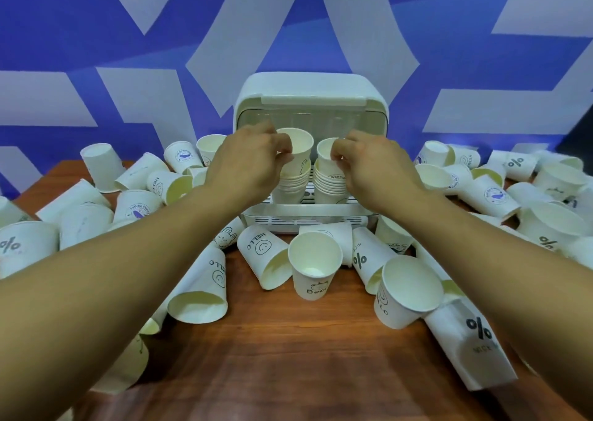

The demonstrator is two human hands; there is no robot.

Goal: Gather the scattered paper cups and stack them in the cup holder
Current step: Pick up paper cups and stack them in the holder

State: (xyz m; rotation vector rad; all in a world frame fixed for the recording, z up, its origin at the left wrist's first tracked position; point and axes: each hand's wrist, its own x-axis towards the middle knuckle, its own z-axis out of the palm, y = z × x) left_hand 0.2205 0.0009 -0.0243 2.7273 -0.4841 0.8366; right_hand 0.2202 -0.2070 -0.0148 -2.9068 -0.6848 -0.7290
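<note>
A white cup holder [310, 93] with its lid raised stands at the back of the wooden table. Inside it rise two stacks of white paper cups, a left stack [293, 184] and a right stack [329, 186]. My left hand [253, 160] pinches the rim of the top cup [300, 146] of the left stack. My right hand [373, 164] pinches the rim of the top cup [325, 156] of the right stack. Both top cups sit high on their stacks.
Several loose paper cups lie scattered on the table [288, 356], piled left [134, 202] and right [491, 196] of the holder and in front of it. One cup [314, 265] stands upright in front. A blue and white wall is behind.
</note>
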